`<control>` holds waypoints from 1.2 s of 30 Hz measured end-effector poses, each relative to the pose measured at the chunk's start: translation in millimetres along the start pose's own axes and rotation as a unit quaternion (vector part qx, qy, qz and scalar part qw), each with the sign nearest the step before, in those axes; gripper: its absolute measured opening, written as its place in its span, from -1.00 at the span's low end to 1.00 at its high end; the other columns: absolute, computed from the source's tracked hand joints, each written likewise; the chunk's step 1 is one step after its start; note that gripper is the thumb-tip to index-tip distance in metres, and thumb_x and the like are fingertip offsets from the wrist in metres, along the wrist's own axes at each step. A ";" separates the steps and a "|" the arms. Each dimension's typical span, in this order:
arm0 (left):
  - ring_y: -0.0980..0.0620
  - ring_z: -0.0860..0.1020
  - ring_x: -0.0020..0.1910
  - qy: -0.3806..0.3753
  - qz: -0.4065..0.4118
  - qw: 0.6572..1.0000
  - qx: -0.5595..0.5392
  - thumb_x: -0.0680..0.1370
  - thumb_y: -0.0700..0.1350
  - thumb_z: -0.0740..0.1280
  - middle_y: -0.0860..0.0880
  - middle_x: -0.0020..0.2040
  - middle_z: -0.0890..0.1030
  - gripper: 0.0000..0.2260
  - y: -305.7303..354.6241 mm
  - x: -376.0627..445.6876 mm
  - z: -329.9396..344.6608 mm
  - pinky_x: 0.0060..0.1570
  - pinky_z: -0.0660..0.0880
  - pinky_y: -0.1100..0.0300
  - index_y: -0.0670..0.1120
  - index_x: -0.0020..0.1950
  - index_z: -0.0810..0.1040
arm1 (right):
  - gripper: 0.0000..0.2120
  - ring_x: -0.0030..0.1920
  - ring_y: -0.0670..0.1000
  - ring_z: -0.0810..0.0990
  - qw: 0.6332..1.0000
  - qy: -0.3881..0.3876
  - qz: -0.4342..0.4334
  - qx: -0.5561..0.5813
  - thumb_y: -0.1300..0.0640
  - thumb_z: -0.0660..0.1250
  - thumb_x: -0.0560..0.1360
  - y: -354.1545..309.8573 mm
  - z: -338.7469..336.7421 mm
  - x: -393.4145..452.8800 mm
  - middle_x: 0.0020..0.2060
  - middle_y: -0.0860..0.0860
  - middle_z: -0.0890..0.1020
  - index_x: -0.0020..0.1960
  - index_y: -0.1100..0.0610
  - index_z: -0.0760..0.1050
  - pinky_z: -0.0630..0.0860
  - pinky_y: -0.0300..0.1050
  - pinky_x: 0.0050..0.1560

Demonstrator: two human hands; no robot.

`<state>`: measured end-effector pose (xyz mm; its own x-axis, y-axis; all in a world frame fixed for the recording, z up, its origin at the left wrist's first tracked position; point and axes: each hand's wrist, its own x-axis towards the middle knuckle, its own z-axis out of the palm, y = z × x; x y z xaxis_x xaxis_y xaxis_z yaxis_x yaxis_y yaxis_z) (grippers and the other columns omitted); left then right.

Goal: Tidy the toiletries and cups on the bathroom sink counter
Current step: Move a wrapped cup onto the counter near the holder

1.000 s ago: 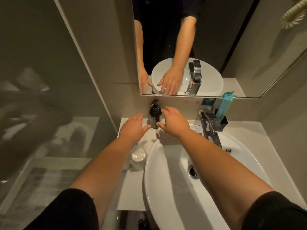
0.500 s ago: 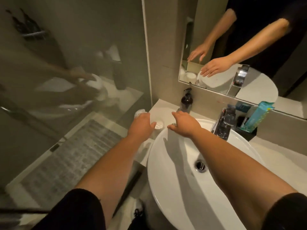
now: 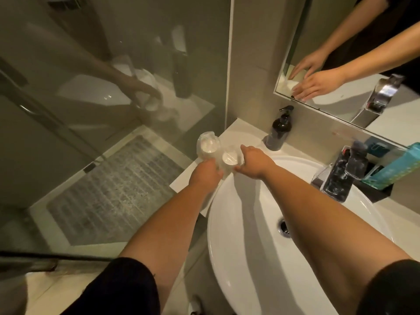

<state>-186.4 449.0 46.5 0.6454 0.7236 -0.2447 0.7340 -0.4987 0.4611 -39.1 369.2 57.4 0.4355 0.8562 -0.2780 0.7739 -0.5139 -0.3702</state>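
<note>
While arms stretch forward, left hand [image 3: 205,176] grips wrapped cup [image 3: 207,148] — right hand [image 3: 253,163] alongside.

A small bathroom under dim warm light. A glass shower screen [image 3: 113,87] stands at left, a grey patterned mat [image 3: 109,194] on the shower floor behind it. Grey tiled wall [image 3: 252,76] meets a wall mirror [image 3: 354,71] above a white countertop [image 3: 245,137] carrying a round white basin [image 3: 261,258].

A bathroom: white basin [image 3: 250,235] with chrome tap [image 3: 345,171], wall mirror [image 3: 354,64], soap pump bottle [image 3: 280,130], glass shower screen [image 3: 113,76].
</note>
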 end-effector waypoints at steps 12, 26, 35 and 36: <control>-0.08 0.56 -0.06 0.025 -0.018 0.995 -0.090 0.54 -0.01 0.36 -0.08 -0.05 0.61 -0.78 4.4 27.2 32.6 -0.17 0.36 0.16 -0.11 0.09 0.49 | -0.45 0.11 0.20 0.55 0.997 -0.015 0.015 0.072 -0.09 0.43 0.40 4.8 9.4 17.0 0.15 0.14 0.60 0.28 0.16 0.43 0.46 0.05 0.13; -0.01 0.59 0.03 0.080 0.100 0.979 -0.158 0.50 -0.09 0.37 -0.03 0.04 0.64 -0.76 44.0 -14.0 -63.5 0.07 0.51 0.05 -0.09 0.15 0.55 | -0.59 0.04 0.05 0.55 0.968 0.169 -0.061 0.176 0.09 0.45 0.38 -35.0 -67.1 -54.6 0.09 0.05 0.59 0.21 0.10 0.51 0.40 -0.12 -0.07; -0.02 0.59 0.02 0.019 0.206 0.973 -0.105 0.53 -0.01 0.35 0.00 0.04 0.64 -0.74 48.1 -72.9 -40.1 0.00 0.48 0.11 -0.03 0.20 0.52 | -0.54 0.09 0.08 0.57 0.961 0.216 0.044 0.170 0.12 0.45 0.37 -26.8 -34.3 -145.8 0.14 0.07 0.60 0.25 0.09 0.49 0.48 -0.06 0.08; -0.02 0.58 0.03 0.009 0.222 0.970 -0.100 0.53 0.00 0.35 0.00 0.06 0.64 -0.71 48.8 -79.7 -34.5 -0.03 0.46 0.14 -0.03 0.22 0.51 | -0.53 0.10 0.07 0.57 0.957 0.222 0.067 0.174 0.11 0.45 0.37 -24.0 -26.0 -156.6 0.15 0.07 0.59 0.26 0.08 0.48 0.47 -0.09 0.06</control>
<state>-209.3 383.4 117.9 0.8832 0.4680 0.0300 0.3276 -0.6613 0.6748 -114.0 248.8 132.9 0.7331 0.6794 0.0317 0.5305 -0.5419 -0.6518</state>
